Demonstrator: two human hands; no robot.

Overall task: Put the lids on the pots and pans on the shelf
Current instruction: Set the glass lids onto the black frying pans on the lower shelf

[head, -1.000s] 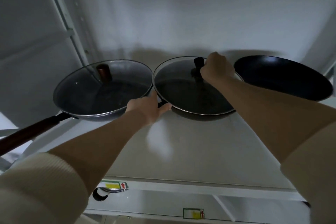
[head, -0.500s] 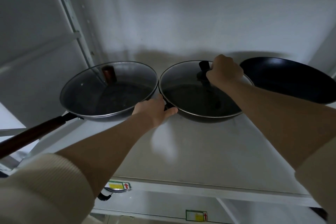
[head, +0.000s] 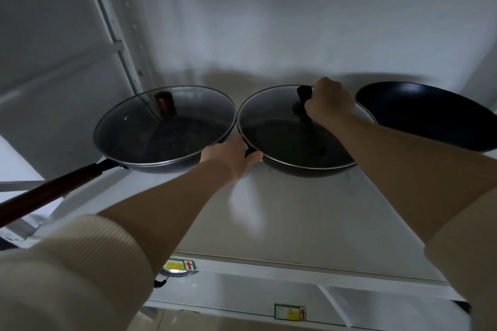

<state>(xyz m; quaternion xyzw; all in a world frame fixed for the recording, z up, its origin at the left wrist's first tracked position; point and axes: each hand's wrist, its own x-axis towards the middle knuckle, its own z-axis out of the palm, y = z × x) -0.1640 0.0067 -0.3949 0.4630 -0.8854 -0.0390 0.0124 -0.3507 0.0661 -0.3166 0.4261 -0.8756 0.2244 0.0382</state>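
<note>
Three dark pans stand in a row on the white shelf (head: 309, 223). The left pan (head: 150, 164) has a long brown handle and wears a glass lid (head: 166, 126) with a brown knob. On the middle pan (head: 290, 166) lies a glass lid (head: 282, 134) with a black knob. My right hand (head: 329, 102) is shut on that knob. My left hand (head: 231, 156) grips the middle pan's near-left rim, where its short handle is hidden. The right pan (head: 430, 118) is bare, with no lid on it.
A white back wall and a perforated metal upright (head: 118, 43) close in the shelf at the rear and left. The left pan's brown handle (head: 48, 193) juts out past the shelf's front-left corner. A lower shelf rail with yellow stickers (head: 177, 266) runs below.
The view has shifted a little. Both hands keep their holds on the middle pan and its lid, which sit slightly further right in view.
</note>
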